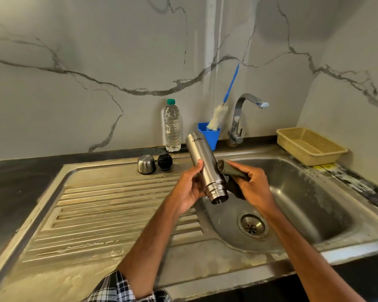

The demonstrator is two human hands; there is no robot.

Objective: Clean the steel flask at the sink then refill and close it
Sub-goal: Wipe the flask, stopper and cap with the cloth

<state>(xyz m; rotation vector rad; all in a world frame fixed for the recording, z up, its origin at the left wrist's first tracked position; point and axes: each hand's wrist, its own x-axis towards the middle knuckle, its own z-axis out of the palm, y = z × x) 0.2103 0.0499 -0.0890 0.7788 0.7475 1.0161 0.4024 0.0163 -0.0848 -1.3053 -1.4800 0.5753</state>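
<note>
Gripping firmly, the left hand (189, 189) has its fingers curled round the steel flask (202, 164), thumb laid on the body. It holds the flask tilted over the near-left edge of the sink bowl (314, 192), open threaded mouth pointing down towards us, base up and away. The right hand (255, 187) pinches a dark scrub cloth (233, 172) and presses it to the flask's side just above the threads. That looks like wiping the outside, so it's early in the job.

Now the risk: smooth steel, a one-handed hold, a sideways shove from the cloth. It could slip and bang down into the bowl near the drain (252, 225).

Further back on the drainboard, the steel cap (146, 164) and black stopper (165, 161) stand side by side, and a swinging flask base could knock them. Behind them are the water bottle (172, 127), the bottle brush (218, 116) in its blue cup (212, 137), and the tap (244, 110), with no water visible.
</note>
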